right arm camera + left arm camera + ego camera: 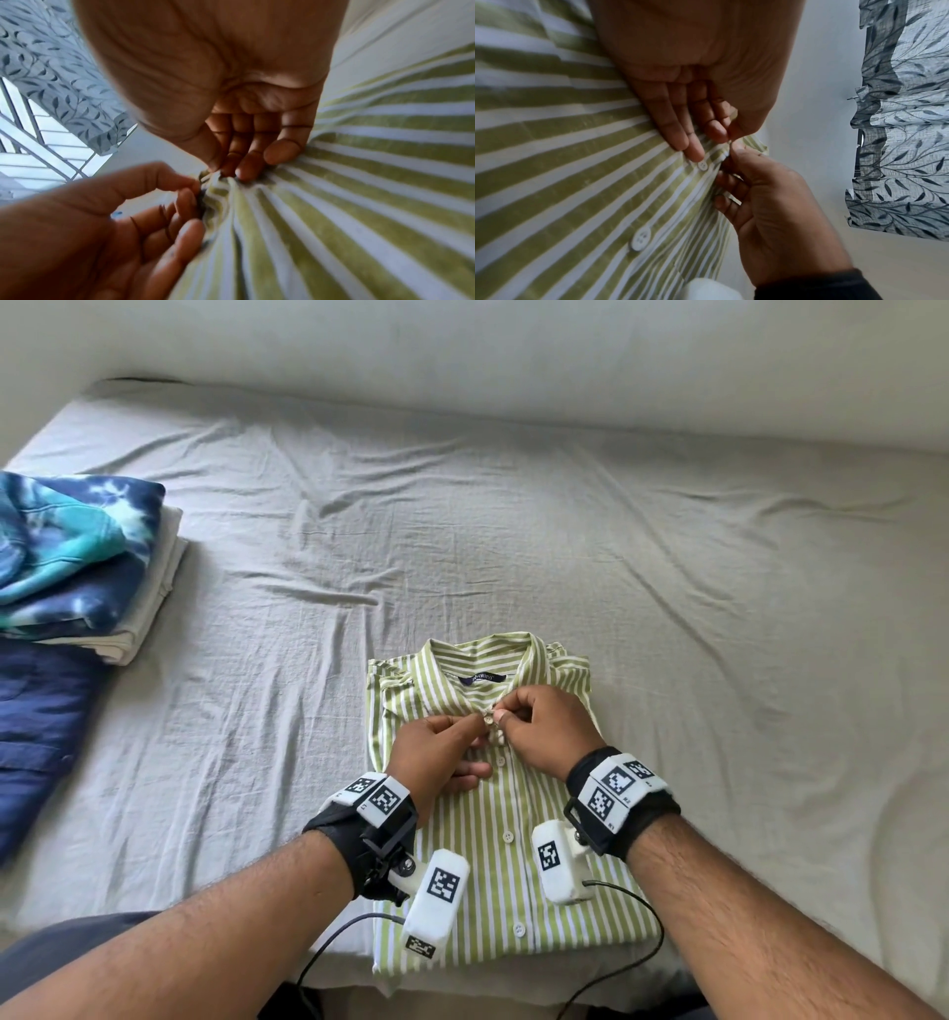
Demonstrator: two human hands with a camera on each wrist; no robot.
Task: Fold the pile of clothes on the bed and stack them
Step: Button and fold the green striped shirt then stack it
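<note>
Head view: left hand (436, 752) and right hand (544, 726) are both pinching the placket of the green striped shirt (493, 880) just below its collar, thumbs and forefingers meeting at the top button (488, 720). Shirt is lying folded, face up, under both wrists on the bed (667, 557). Folded stack of clothes (82, 567) is sitting well off beyond the left hand.

— How was the head view lit?
— Soft, even daylight was seen across the bed sheet (513, 531); shadows were faint, and the edges were bowed by the wide lens.
— And the wrist views?
— Dimmer. Glare was noted at the window (38, 146). The palm of the right hand (205, 71) and the striped shirt (552, 162) were blurred.
</note>
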